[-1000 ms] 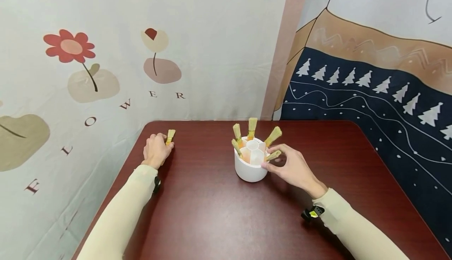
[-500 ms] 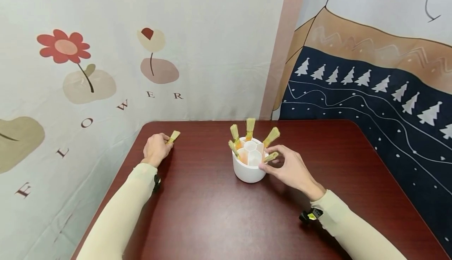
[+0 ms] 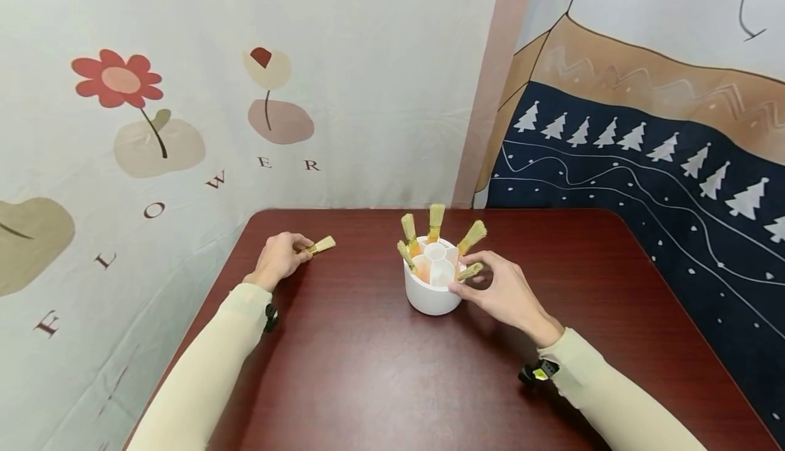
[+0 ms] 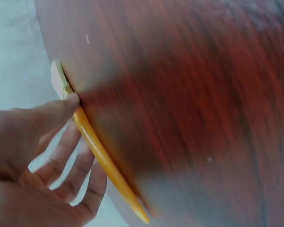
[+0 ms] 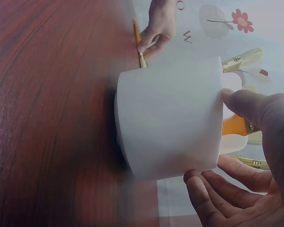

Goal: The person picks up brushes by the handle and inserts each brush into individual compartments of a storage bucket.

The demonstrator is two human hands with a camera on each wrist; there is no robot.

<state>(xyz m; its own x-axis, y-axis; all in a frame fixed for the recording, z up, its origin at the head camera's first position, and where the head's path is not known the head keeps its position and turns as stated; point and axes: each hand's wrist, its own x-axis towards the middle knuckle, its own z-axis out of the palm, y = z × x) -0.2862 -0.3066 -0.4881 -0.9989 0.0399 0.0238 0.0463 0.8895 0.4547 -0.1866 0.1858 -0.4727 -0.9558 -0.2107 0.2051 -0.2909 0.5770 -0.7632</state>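
Toward the table's far left, my left hand [image 3: 279, 258] pinches a paintbrush [image 3: 322, 244] between thumb and fingers, near its metal band. Its pale bristles point right in the head view, and the left wrist view shows the orange handle [image 4: 105, 161] low over the tabletop. My right hand [image 3: 514, 296] holds a round white divided brush holder [image 3: 432, 299] by its right side, thumb on the rim. Several similar brushes stand in its outer compartments, bristles up, such as one brush [image 3: 436, 218] at the back. The front compartment shows no brush.
The dark red-brown table [image 3: 368, 369] has rounded far corners. A pale flower-printed cloth [image 3: 380, 97] hangs behind and to the left. On the right hangs a navy cloth [image 3: 613, 172] with printed white trees.
The left hand has turned the paintbrush so its bristles swing from pointing away to pointing right, and has shifted slightly right. My right hand stays on the brush holder.
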